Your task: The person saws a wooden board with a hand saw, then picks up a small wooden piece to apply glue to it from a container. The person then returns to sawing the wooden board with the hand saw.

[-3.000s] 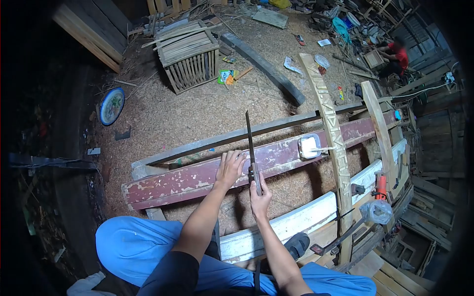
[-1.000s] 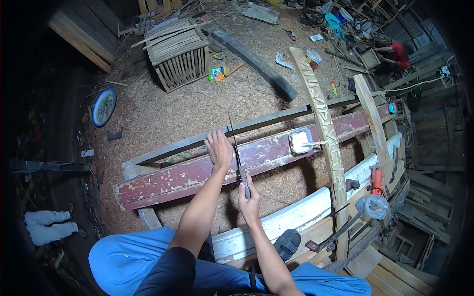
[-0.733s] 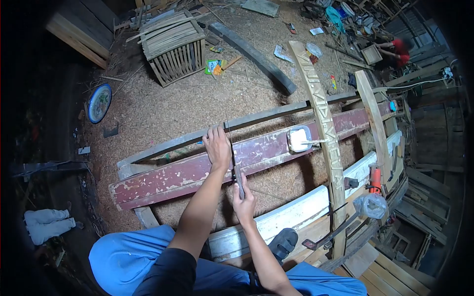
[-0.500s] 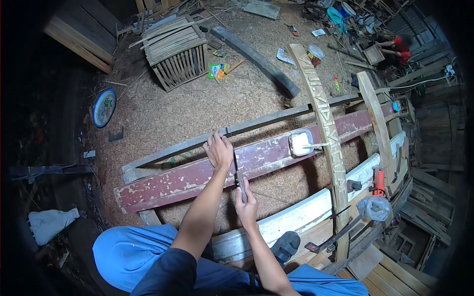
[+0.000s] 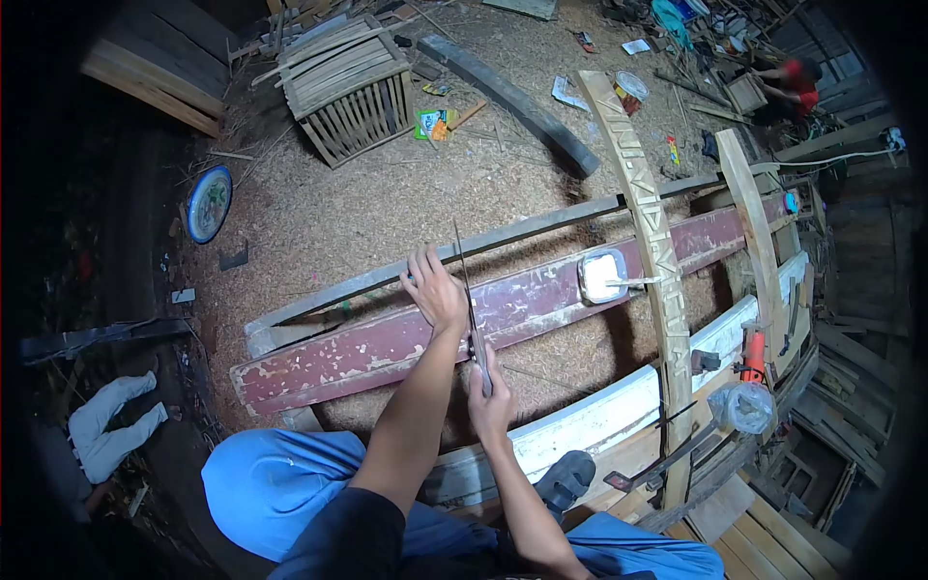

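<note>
Holding a long thin tool (image 5: 468, 290) at its near end, my right grip (image 5: 493, 394) is closed around the handle just on the near side of the maroon plank (image 5: 527, 298). The tool runs from there across the plank, its tip pointing past the far side. My left grip (image 5: 437, 295) is just beside the tool, over the plank, with fingers reaching toward its far edge; whether it presses on the tool or anything beneath, I can't tell. I judge this to be a stage of working along the tool with both hands, and the next move seems to call for a steady handle and left fingers kept clear of any edge. A white tub (image 5: 603, 277) sits on the plank, beside the carved board (image 5: 646, 213) that crosses over it.

Three seconds ago the tool showed broader and darker, and my left fingers were bent in close to it, over the plank. Now it shows thinner, and those fingers stretch farther toward the plank's far side.
</note>
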`<state>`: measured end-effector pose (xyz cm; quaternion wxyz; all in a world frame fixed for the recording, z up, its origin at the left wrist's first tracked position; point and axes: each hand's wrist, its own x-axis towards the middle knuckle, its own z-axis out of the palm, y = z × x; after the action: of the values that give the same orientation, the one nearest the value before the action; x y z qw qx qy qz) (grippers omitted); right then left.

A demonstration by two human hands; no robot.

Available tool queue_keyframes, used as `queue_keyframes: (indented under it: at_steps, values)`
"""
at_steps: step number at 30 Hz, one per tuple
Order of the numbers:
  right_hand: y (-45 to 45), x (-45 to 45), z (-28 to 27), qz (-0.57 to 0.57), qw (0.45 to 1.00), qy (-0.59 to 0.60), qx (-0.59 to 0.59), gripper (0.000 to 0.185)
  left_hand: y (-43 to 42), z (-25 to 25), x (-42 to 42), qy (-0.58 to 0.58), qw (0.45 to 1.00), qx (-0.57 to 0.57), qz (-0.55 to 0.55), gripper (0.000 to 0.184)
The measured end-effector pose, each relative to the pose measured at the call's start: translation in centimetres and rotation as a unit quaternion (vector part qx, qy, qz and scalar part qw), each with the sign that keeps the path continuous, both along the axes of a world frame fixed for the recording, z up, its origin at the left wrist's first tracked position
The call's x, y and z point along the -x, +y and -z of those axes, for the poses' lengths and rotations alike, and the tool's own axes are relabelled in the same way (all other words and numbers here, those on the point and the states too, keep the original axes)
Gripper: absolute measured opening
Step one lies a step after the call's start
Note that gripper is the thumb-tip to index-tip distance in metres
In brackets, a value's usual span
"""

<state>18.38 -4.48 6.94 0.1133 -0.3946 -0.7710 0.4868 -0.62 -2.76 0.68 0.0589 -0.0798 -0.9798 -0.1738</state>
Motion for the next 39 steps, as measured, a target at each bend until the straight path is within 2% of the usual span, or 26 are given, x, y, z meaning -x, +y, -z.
queue_keyframes:
  at_steps: [2, 4, 8, 10, 12, 14, 18, 23, 25, 30, 32, 36, 39]
  values:
    - [-0.1, -0.5, 0.6, -0.011, 1.000, -0.016, -0.011, 0.045, 0.1, 0.1, 0.2, -0.005, 1.000, -0.014, -0.003, 0.065]
    - [-0.8, -2.1, 1.1, 0.007, 0.996, 0.086, -0.031, 0.046, 0.1, 0.3, 0.2, -0.012, 1.000, -0.009, -0.019, 0.066]
    - [-0.9, -2.4, 0.3, 0.008, 0.997, 0.061, -0.052, 0.046, 0.0, 1.1, 0.1, 0.011, 1.000, -0.008, -0.010, 0.065]
    - [-0.2, -2.7, -0.6, -0.018, 0.998, -0.051, 0.012, 0.045, 0.0, 1.3, 0.0, 0.013, 1.000, -0.013, -0.008, 0.066]
    - [-0.2, -3.7, 0.2, -0.015, 1.000, -0.013, -0.012, 0.044, 0.0, 0.7, 0.2, 0.000, 1.000, -0.019, -0.010, 0.067]
    - [-0.3, -4.6, 1.1, -0.004, 0.995, 0.074, -0.059, 0.044, 0.1, 0.1, 0.1, -0.004, 1.000, -0.024, -0.010, 0.067]
    - [0.2, -3.7, -0.4, -0.008, 0.999, -0.021, -0.027, 0.043, -0.1, 0.5, 0.3, -0.009, 0.999, -0.026, -0.017, 0.071]
    - [0.6, -5.0, -1.1, -0.012, 0.999, 0.025, -0.032, 0.041, 0.2, 0.4, 0.2, -0.009, 1.000, -0.014, -0.010, 0.076]
    - [0.6, -4.8, -0.7, -0.008, 1.000, 0.008, -0.028, 0.041, 0.1, 0.4, 0.1, 0.008, 0.999, -0.043, -0.006, 0.071]
    - [1.0, -5.2, -2.2, -0.014, 1.000, 0.017, 0.000, 0.040, 0.3, -0.2, 0.4, 0.004, 0.998, -0.055, -0.005, 0.075]
    - [0.7, -6.3, -1.8, 0.045, 0.997, 0.056, 0.011, 0.040, 0.1, -0.1, 0.1, -0.006, 0.999, -0.045, -0.004, 0.076]
    - [2.7, -1.2, -2.4, 0.004, 0.999, 0.021, 0.026, 0.038, 0.1, -0.3, -0.1, -0.003, 0.996, -0.085, 0.004, 0.076]
    - [3.3, 1.1, -1.3, -0.027, 0.998, 0.046, 0.028, 0.039, -0.1, 0.0, 0.4, 0.003, 0.994, -0.107, 0.002, 0.077]
